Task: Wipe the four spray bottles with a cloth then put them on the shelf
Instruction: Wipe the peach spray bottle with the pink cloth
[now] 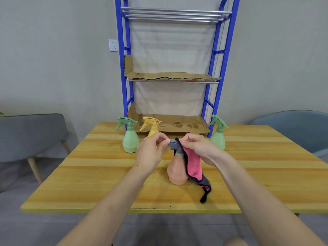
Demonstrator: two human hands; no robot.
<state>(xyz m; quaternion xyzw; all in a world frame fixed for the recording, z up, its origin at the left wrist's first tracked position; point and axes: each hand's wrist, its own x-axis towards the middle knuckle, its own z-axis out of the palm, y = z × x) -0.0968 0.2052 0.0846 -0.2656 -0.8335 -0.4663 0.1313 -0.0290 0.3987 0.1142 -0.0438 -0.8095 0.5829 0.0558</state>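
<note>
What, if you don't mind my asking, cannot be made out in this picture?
In the head view:
- the body of the yellow bottle, behind the left hand
- part of the spray head of the pink bottle, under the cloth and the right hand
- the top of the shelf, cut off by the upper edge

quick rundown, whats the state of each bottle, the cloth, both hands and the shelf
peach bottle: upright on table, nozzle pinched by left hand
cloth: draped over peach bottle's head, held by right hand
left green bottle: upright on table, untouched
right green bottle: upright, untouched
yellow bottle: upright, untouched
shelf: no bottles on it
</note>
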